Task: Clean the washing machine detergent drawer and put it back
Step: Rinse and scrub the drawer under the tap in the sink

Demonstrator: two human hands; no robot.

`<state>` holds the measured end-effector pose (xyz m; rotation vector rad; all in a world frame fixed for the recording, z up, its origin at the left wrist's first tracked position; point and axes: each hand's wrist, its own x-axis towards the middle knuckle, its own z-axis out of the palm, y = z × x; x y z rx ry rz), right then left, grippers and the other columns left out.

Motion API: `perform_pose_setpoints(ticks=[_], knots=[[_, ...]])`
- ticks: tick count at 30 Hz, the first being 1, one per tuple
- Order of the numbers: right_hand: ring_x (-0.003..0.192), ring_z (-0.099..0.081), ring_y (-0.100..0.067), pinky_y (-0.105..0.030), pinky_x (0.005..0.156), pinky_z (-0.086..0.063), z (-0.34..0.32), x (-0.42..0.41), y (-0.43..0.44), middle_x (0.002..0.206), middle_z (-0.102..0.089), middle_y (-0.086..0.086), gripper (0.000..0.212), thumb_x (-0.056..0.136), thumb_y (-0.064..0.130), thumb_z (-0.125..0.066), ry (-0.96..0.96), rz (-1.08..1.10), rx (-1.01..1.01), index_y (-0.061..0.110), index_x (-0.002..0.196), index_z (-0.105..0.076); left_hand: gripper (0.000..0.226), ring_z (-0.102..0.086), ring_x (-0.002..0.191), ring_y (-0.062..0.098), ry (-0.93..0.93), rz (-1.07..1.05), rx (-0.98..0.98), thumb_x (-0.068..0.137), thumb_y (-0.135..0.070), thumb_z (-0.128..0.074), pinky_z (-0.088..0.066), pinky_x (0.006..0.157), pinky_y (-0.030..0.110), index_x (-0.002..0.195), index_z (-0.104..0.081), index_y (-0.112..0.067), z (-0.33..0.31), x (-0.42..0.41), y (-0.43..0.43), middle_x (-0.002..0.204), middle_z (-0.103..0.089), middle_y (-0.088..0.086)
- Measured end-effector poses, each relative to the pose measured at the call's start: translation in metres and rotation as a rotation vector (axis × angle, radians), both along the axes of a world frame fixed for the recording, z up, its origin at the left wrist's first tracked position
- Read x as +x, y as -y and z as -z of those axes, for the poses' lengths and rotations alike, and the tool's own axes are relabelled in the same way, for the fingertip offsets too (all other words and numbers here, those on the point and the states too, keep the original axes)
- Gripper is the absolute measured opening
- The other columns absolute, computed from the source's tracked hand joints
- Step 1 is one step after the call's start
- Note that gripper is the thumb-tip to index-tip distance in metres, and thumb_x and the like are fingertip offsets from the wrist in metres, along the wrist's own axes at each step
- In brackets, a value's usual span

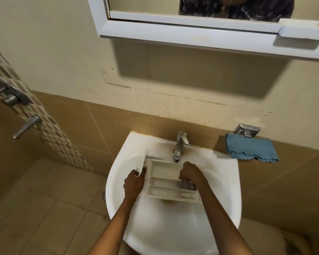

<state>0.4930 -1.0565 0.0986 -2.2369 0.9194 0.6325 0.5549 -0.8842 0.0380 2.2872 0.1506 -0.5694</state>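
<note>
The white detergent drawer point(166, 183) lies across the basin of the white sink point(173, 227), its compartments facing up, just below the chrome tap point(180, 147). My left hand point(134, 183) grips the drawer's front panel at its left end. At the drawer's right end my right hand point(191, 174) is closed over a small grey object that looks like a scrubber or brush, pressed into a compartment. I cannot tell exactly what that object is. No water stream is visible from the tap.
A blue cloth point(250, 149) hangs from a chrome holder point(247, 130) on the wall right of the sink. A white mirror cabinet point(201, 28) hangs above. Shower valves point(12, 97) sit on the left wall. A floor drain point(104, 196) lies left of the sink.
</note>
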Motion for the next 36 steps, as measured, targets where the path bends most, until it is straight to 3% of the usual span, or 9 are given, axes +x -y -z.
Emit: perform_pose_setpoints(ticks=[3, 9, 16, 21, 22, 24, 25, 28, 36], knots=[[0.117, -0.053, -0.029, -0.029, 0.092, -0.043, -0.006, 0.000, 0.007, 0.126, -0.055, -0.019, 0.029, 0.094, 0.009, -0.047, 0.127, 0.066, -0.170, -0.002, 0.121, -0.050, 0.055, -0.051, 0.117, 0.032, 0.005, 0.007, 0.014, 0.093, -0.053, -0.041, -0.036, 0.095, 0.036, 0.120, -0.053, -0.006, -0.002, 0.001, -0.001, 0.121, -0.060, 0.013], [0.112, -0.054, -0.033, -0.037, 0.087, -0.046, -0.002, 0.021, 0.008, 0.122, -0.055, -0.019, 0.047, 0.097, 0.037, -0.040, 0.438, 0.275, -0.314, 0.003, 0.129, -0.039, 0.044, -0.053, 0.109, 0.031, 0.001, 0.035, 0.010, 0.093, -0.051, -0.043, -0.036, 0.084, 0.033, 0.102, -0.053, -0.009, -0.005, -0.002, 0.001, 0.113, -0.062, 0.013], [0.096, -0.065, -0.020, -0.025, 0.073, -0.042, -0.016, 0.047, 0.020, 0.100, -0.069, -0.003, 0.037, 0.100, 0.028, -0.036, 0.284, 0.154, -0.404, 0.010, 0.099, -0.067, 0.039, -0.052, 0.111, 0.030, -0.010, 0.106, 0.032, 0.093, -0.051, -0.042, -0.037, 0.090, 0.034, 0.096, -0.050, -0.013, -0.010, 0.002, 0.006, 0.117, -0.061, 0.011], [0.105, -0.060, -0.028, -0.028, 0.080, -0.043, -0.020, 0.051, 0.016, 0.110, -0.065, -0.013, 0.036, 0.100, 0.015, -0.029, 0.345, 0.169, -0.306, 0.003, 0.109, -0.062, 0.050, -0.052, 0.111, 0.030, -0.019, 0.097, 0.031, 0.094, -0.050, -0.041, -0.037, 0.092, 0.035, 0.112, -0.056, -0.006, -0.014, -0.002, 0.006, 0.118, -0.060, 0.011], [0.110, -0.056, -0.031, -0.022, 0.081, -0.043, -0.020, 0.053, 0.014, 0.116, -0.061, -0.017, 0.034, 0.099, 0.011, -0.030, 0.344, 0.190, -0.247, 0.001, 0.114, -0.058, 0.050, -0.052, 0.112, 0.030, -0.019, 0.101, 0.034, 0.094, -0.050, -0.041, -0.037, 0.092, 0.035, 0.112, -0.056, -0.006, -0.015, -0.002, 0.007, 0.119, -0.060, 0.011], [0.115, -0.053, -0.031, 0.000, 0.064, -0.038, -0.020, 0.058, 0.012, 0.123, -0.057, -0.019, 0.034, 0.098, 0.008, -0.030, 0.333, 0.234, -0.172, -0.002, 0.123, -0.052, 0.051, -0.051, 0.113, 0.030, -0.014, 0.105, 0.042, 0.094, -0.050, -0.041, -0.037, 0.091, 0.034, 0.114, -0.055, -0.006, -0.017, -0.002, 0.006, 0.120, -0.059, 0.011], [0.114, -0.055, -0.028, 0.003, 0.062, -0.038, -0.020, 0.060, 0.010, 0.122, -0.058, -0.016, 0.035, 0.099, 0.010, -0.031, 0.342, 0.245, -0.185, 0.001, 0.127, -0.050, 0.050, -0.051, 0.113, 0.030, -0.009, 0.103, 0.042, 0.094, -0.050, -0.041, -0.036, 0.089, 0.034, 0.113, -0.056, -0.006, -0.018, -0.002, 0.004, 0.119, -0.060, 0.011], [0.105, -0.062, -0.021, -0.022, 0.081, -0.044, -0.027, 0.058, 0.008, 0.113, -0.066, -0.005, 0.035, 0.099, 0.023, -0.034, 0.343, 0.243, -0.341, 0.016, 0.125, -0.057, 0.047, -0.052, 0.110, 0.030, 0.012, 0.109, 0.044, 0.093, -0.050, -0.042, -0.034, 0.083, 0.032, 0.109, -0.056, -0.007, -0.023, -0.001, 0.001, 0.117, -0.061, 0.011], [0.110, -0.059, -0.028, -0.033, 0.088, -0.045, -0.026, 0.041, 0.007, 0.117, -0.063, -0.010, 0.054, 0.097, 0.050, -0.032, 0.243, 0.167, -0.325, 0.008, 0.116, -0.059, 0.048, -0.056, 0.109, 0.034, 0.189, 0.115, 0.078, 0.089, -0.050, -0.052, -0.037, 0.083, 0.032, 0.108, -0.057, -0.007, -0.059, 0.010, -0.009, 0.108, -0.065, 0.013]])
